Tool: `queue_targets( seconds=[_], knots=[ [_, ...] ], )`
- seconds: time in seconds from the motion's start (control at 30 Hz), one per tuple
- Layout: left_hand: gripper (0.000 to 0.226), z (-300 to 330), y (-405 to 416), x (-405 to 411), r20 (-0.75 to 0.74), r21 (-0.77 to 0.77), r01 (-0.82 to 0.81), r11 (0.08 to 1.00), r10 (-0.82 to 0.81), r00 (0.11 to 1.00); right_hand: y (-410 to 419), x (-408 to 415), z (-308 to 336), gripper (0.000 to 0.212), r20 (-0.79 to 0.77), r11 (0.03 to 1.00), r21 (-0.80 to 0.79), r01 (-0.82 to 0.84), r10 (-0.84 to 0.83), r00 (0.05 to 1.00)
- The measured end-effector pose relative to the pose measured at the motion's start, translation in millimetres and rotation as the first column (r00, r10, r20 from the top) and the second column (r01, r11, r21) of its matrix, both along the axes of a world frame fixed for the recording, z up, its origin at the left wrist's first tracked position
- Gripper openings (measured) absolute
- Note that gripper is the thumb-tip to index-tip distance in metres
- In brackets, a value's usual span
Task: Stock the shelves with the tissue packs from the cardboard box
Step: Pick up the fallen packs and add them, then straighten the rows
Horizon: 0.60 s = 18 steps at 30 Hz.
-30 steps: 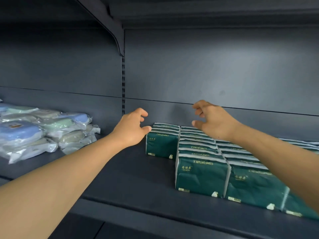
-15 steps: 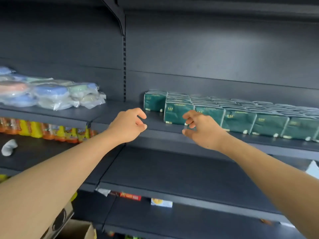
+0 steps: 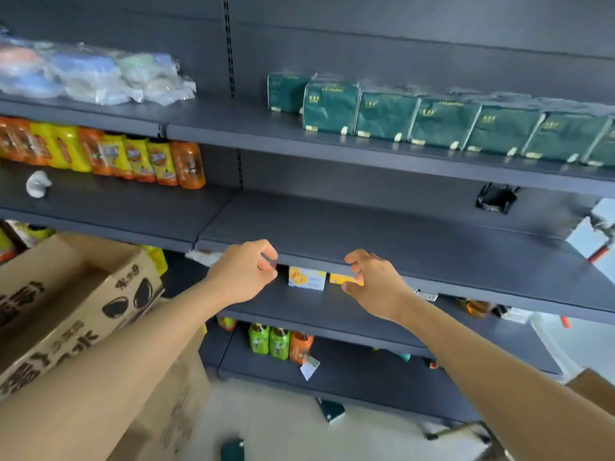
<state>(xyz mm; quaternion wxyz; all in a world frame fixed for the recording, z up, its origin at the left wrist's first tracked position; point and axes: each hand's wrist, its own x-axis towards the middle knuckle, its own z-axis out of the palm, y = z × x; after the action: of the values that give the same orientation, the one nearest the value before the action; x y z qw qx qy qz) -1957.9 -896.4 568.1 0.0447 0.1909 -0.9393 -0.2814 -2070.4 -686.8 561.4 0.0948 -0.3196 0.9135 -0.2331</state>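
- Tissue packs [image 3: 386,116] in dark green wrappers stand in a front row on the upper grey metal shelf [image 3: 233,131]; six show, a seventh cut off at the right edge, one more behind at the left.
- Rows behind are blurred, uncountable.
- Brown cardboard box [image 3: 80,304] at near left, partly hidden by the forearm.
- Left hand [image 3: 244,272] and right hand [image 3: 372,282] hang loosely curled, grasping nothing.

Green tissue packs [image 3: 442,123] upright on upper shelf [image 3: 253,134]; cardboard box [image 3: 76,307] lower-left.
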Motion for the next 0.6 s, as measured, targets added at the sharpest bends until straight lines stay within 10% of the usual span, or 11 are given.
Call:
queue_targets(
  seconds=[0.6],
  knots=[
    [0.024,-196,94,115,0.328,0.177,-0.230,0.957,0.163,0.931,74,74,-197,0.046,0.363,0.976,0.210,-0.065,-0.016,0.932]
  ],
)
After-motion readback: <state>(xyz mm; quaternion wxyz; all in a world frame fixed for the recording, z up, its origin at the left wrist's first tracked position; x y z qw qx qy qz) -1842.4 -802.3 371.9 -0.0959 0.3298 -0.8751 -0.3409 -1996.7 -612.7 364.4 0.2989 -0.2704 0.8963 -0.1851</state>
